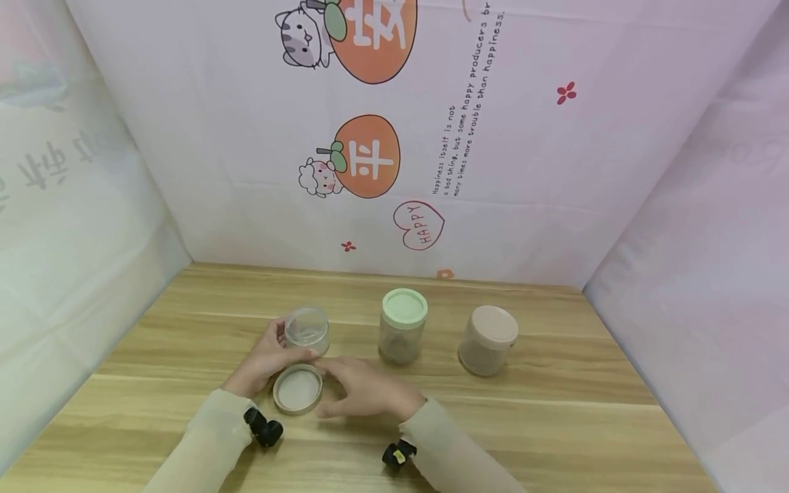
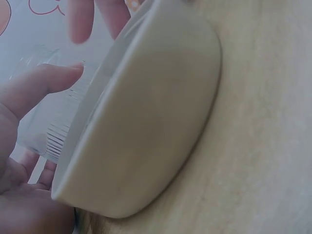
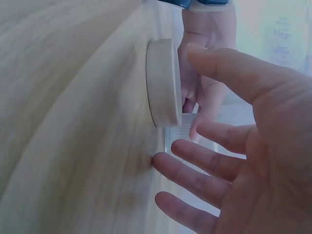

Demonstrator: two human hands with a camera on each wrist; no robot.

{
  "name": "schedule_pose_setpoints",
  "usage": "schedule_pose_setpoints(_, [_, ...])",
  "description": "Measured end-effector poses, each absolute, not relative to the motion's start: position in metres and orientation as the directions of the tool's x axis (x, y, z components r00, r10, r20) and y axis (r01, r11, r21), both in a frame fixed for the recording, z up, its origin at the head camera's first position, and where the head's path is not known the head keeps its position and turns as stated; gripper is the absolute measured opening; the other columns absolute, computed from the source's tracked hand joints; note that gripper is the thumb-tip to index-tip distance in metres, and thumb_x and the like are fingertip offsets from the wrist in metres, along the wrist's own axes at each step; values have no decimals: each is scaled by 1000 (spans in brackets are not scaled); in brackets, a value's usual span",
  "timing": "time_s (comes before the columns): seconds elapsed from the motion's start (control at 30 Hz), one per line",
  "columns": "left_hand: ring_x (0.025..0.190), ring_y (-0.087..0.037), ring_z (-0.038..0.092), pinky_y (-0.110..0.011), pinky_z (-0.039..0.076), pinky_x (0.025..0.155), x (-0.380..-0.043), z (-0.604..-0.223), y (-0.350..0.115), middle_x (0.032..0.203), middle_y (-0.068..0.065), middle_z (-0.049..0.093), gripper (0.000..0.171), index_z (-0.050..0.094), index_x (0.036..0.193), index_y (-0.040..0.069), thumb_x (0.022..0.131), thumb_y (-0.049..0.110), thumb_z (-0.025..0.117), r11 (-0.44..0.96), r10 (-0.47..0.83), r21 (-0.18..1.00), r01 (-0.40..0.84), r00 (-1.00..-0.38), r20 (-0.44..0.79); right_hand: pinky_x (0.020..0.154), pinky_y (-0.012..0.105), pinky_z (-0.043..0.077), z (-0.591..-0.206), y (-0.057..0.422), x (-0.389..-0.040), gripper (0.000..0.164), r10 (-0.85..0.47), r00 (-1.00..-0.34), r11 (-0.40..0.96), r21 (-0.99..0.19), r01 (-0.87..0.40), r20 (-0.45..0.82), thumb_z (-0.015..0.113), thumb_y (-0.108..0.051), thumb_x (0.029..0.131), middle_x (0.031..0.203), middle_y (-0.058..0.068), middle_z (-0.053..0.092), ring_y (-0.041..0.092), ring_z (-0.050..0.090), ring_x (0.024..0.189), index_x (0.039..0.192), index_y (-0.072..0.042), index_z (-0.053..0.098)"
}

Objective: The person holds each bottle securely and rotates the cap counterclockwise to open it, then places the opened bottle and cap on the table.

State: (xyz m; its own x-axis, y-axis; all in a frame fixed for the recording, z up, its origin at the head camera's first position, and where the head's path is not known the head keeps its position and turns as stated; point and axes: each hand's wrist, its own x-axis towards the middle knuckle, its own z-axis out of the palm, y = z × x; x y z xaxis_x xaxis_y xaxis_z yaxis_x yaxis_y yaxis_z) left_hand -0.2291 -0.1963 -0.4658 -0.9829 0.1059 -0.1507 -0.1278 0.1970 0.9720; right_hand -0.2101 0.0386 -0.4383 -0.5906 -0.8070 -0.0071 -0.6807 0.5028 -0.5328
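My left hand [image 1: 265,359] grips a clear glass jar [image 1: 307,329] standing on the wooden table, its thumb on the near side and its fingers round the left. A ribbed band shows low on this jar [image 2: 58,139] in the left wrist view. Just in front of the jar, a beige round lid [image 1: 298,390] lies hollow side up on the table. To the right of the lid, my right hand [image 1: 366,390] holds nothing; its thumb and fingers are spread apart, and its fingertips reach toward the jar.
A jar with a mint green lid [image 1: 403,307] stands right of the hands, and a jar with a pale pink-beige lid [image 1: 495,325] farther right. Printed white cloth [image 1: 493,233] walls the table [image 1: 555,438] at the back and sides.
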Motion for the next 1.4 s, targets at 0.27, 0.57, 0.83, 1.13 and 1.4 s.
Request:
schedule_pose_setpoints(0.27, [145, -46, 21, -56, 23, 116, -230, -466, -196, 156, -27, 22, 108, 9, 155, 1, 81, 19, 85, 214, 105, 970, -117, -984, -142, 105, 35, 44, -416, 56, -201, 66, -769, -639, 562, -491, -666, -13, 68, -42, 95, 146, 2, 52, 15, 50, 130, 151, -15, 45])
schedule_pose_setpoints(0.57, [144, -45, 21, -57, 19, 117, -232, -466, -196, 157, -26, 18, 111, 5, 157, 5, 82, 21, 85, 215, 113, 972, -95, -986, -121, 107, 31, 41, -406, 74, -204, 55, -803, -590, 504, -431, -748, 83, 63, -38, 99, 142, 2, 55, 14, 50, 130, 147, -15, 49])
schedule_pose_setpoints(0.83, [146, -46, 18, -57, 19, 117, -232, -460, -194, 160, -26, 14, 113, 3, 158, 8, 83, 29, 84, 267, 115, 961, -76, -987, -110, 105, 29, 43, -400, 87, -206, 44, -804, -572, 460, -436, -773, 165, 64, -27, 100, 138, 3, 59, 14, 54, 125, 140, -9, 57])
schedule_pose_setpoints(1.13, [148, -44, 13, -62, 14, 117, -229, -435, -189, 161, -23, 17, 96, 16, 156, 1, 87, 24, 80, 363, 113, 918, 161, -985, 129, 103, 29, 45, -375, 106, -205, 34, -769, -569, 417, -447, -791, 290, 63, -20, 100, 131, 1, 64, 12, 57, 119, 132, -8, 62])
schedule_pose_setpoints(1.4, [144, -35, 29, -52, 20, 119, -228, -410, -168, 155, -17, 34, 84, 29, 152, 0, 88, 19, 80, 355, 135, 879, 318, -948, 289, 89, 32, 54, -365, 120, -210, 24, -713, -469, 312, -363, -878, 522, 64, -8, 97, 116, 6, 69, 14, 64, 105, 120, -3, 67])
